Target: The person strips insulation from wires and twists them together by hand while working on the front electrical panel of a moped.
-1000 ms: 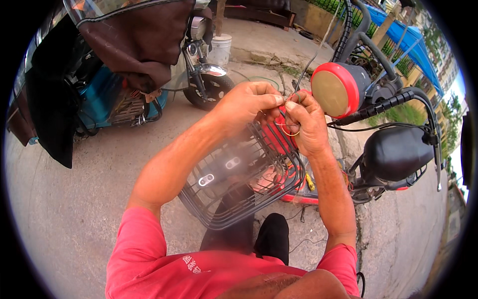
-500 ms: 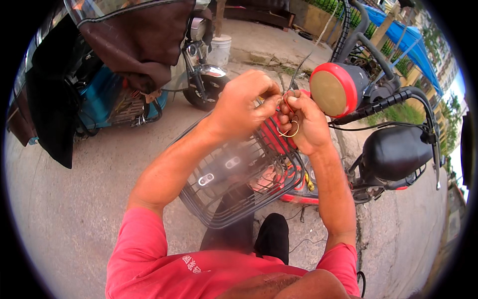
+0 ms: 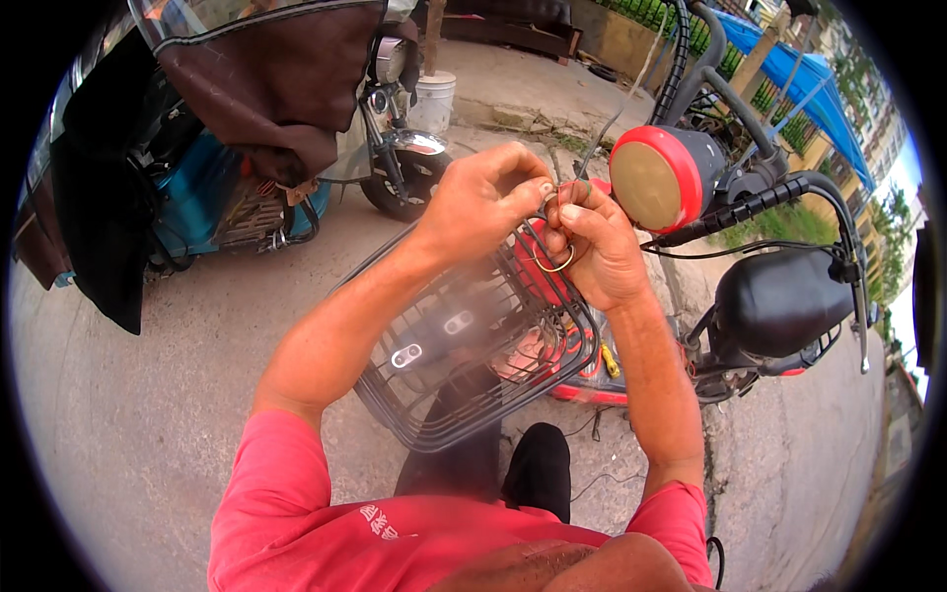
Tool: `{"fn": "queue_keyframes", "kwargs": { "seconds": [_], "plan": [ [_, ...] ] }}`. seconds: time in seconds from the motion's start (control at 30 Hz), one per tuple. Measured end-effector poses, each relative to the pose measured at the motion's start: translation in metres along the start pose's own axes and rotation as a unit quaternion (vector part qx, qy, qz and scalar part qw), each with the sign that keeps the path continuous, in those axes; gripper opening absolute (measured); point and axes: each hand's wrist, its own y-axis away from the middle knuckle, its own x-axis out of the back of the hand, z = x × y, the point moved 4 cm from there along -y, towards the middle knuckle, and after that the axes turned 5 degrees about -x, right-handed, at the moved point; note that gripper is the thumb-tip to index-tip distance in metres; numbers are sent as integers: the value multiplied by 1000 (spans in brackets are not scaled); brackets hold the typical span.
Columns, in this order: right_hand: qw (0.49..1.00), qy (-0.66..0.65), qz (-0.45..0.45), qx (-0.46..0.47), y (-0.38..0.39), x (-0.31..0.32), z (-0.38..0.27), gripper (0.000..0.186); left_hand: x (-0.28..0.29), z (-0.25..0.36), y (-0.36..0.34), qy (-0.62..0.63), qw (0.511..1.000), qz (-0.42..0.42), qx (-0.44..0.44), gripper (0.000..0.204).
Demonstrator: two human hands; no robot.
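Observation:
Above the far rim of a black wire basket [image 3: 406, 431], my two hands meet at fingertip height. My left hand [image 3: 490, 200] pinches the end of a thin wire between thumb and forefinger. Closed around the same wires is my right hand [image 3: 602, 252], its thumb pressed on the fingers. A pale yellow wire [image 3: 566, 264] loops out below the right fingers, and a bit of red wire shows between the hands. From behind them a dark cable [image 3: 596, 150] runs upward. The exact wire ends are hidden by my fingers. Just right of the hands is a round red-rimmed headlight [image 3: 652, 181].
The headlight belongs to a red electric scooter with black handlebars [image 3: 811, 184] and a black seat [image 3: 782, 301]. A yellow-handled tool [image 3: 610, 361] lies on its footboard. At left stands a teal vehicle [image 3: 187, 202] under a brown cover [image 3: 266, 84], with a white bucket [image 3: 435, 102] beyond.
Both hands stay together at the wires. My right hand has shifted slightly left, and the yellow wire loop has swung left and turned with it.

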Motion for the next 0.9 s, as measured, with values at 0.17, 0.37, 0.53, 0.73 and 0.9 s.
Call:
{"fn": "queue_keyframes", "kwargs": {
  "seconds": [0.17, 0.37, 0.53, 0.73, 0.9],
  "plan": [
    [996, 41, 79, 20, -3, 4, 6, 16, 3, 13, 0, -217, 948, 103, -211, 11],
    [981, 129, 132, 58, -5, 6, 9, 16, 4, 9, 2, -259, 944, 58, -197, 7],
    [967, 181, 165, 75, -4, 5, 11, 18, 3, -4, 1, -110, 993, -3, -36, 19],
    [956, 214, 181, 80, 2, 14, 9, 20, -11, -8, -3, -12, 998, -46, 44, 24],
    [951, 239, 179, 85, 1, 10, 10, 20, -9, -29, -3, 28, 996, -44, 70, 21]
  ]
}}
